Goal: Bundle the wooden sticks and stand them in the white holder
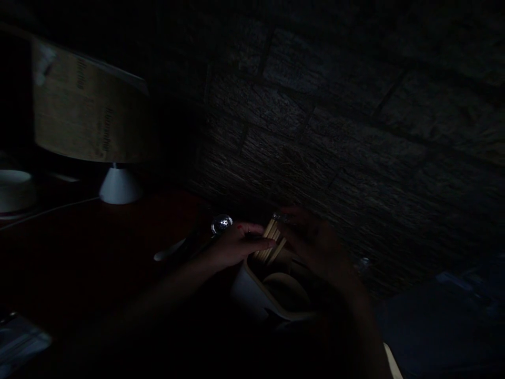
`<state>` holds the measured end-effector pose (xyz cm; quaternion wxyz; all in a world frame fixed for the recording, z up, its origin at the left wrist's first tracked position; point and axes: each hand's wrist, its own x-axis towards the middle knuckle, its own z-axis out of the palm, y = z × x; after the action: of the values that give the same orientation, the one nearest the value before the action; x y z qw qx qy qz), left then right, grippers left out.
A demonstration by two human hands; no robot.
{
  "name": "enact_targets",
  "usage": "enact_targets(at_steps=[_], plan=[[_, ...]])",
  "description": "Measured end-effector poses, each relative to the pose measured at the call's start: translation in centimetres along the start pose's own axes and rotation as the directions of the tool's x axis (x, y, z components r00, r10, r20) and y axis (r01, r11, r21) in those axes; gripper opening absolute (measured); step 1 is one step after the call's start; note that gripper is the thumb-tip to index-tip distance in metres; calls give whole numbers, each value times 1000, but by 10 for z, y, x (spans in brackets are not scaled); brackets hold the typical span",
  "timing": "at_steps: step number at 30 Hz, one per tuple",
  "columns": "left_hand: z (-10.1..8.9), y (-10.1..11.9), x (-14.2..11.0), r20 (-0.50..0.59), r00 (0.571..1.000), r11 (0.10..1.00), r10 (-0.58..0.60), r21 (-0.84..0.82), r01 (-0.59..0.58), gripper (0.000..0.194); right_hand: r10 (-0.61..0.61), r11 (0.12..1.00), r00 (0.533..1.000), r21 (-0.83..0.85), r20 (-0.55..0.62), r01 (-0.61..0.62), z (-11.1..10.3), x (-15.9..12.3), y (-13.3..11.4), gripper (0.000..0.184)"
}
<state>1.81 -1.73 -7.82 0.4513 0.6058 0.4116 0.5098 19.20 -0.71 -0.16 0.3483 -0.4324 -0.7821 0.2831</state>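
The scene is very dark. My left hand (pixel 236 245) and my right hand (pixel 315 245) meet over a white holder (pixel 252 295) with a wooden rim, low in the middle of the view. Both hands are closed around a bundle of light wooden chopsticks (pixel 271 239) that stand in the holder's far compartment. My left fingers wrap the sticks from the left, my right fingers from the right. The holder's near compartment looks dark inside.
A rough dark stone-tile wall (pixel 335 131) rises right behind the holder. At left stand a tan menu card (pixel 82 110) on a white cone base (pixel 118 187), a white bowl (pixel 13 189), a spoon (pixel 169 250) and a shiny round object (pixel 221 223).
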Motion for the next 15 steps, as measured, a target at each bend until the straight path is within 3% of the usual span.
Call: enact_targets(at_steps=[6, 11, 15], plan=[[1, -1, -1, -10, 998, 998, -62, 6, 62, 36, -11, 1000, 998, -10, -61, 11, -2, -2, -5, 28], [-2, 1, -4, 47, 999, 998, 0, -55, 3, 36, 19, 998, 999, 59, -32, -17, -6, -3, 1, 41], [-4, 2, -6, -44, 998, 998, 38, -42, -39, 27, -8, 999, 998, 36, 55, 6, -12, -4, 6, 45]])
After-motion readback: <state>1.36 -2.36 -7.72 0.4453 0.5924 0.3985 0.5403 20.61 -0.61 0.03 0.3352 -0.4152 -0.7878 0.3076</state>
